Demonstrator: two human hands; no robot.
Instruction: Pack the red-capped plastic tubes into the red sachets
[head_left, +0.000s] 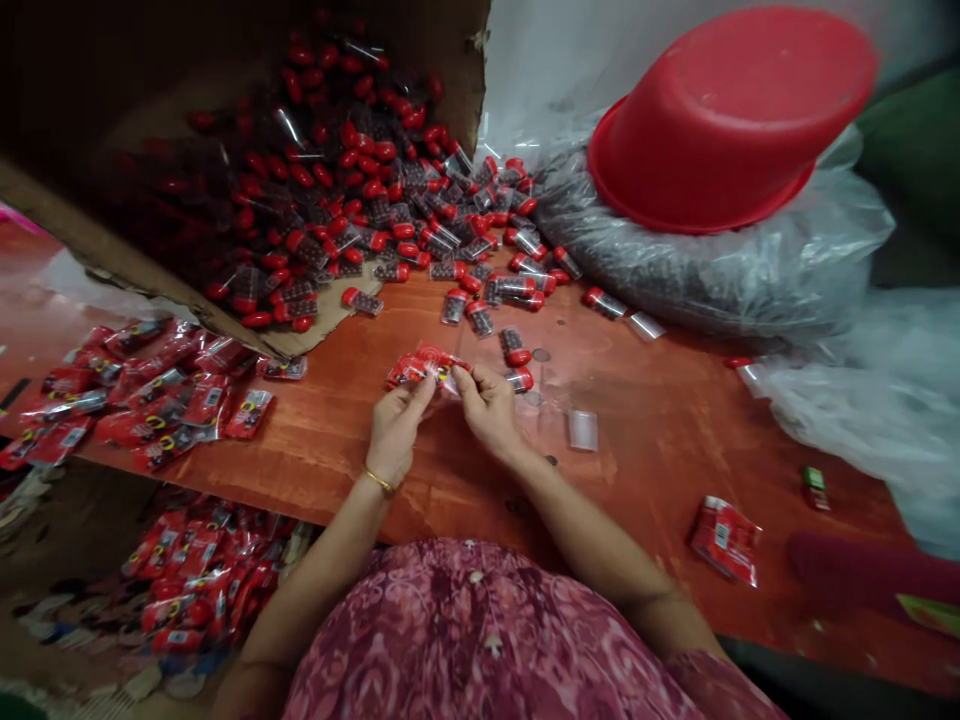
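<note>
My left hand (395,430) is closed, its thumb and fingers pinching red printed plastic packets (412,366) above the table. My right hand (489,408) pinches the near right edge of the same packets. How many are stacked there I cannot make out. Just beyond my right hand, small clear bottles (514,347) with red caps and dark contents lie on the table. A clear plastic piece without a cap (583,430) rests to the right of my right hand.
A cardboard box (172,270) on its side spills many red-capped bottles. Filled red packets (161,400) lie at left, and more (202,570) sit below the table edge. A red tub (720,120) stands upside down on a bulging clear bag (675,270). One red packet (726,540) lies at right.
</note>
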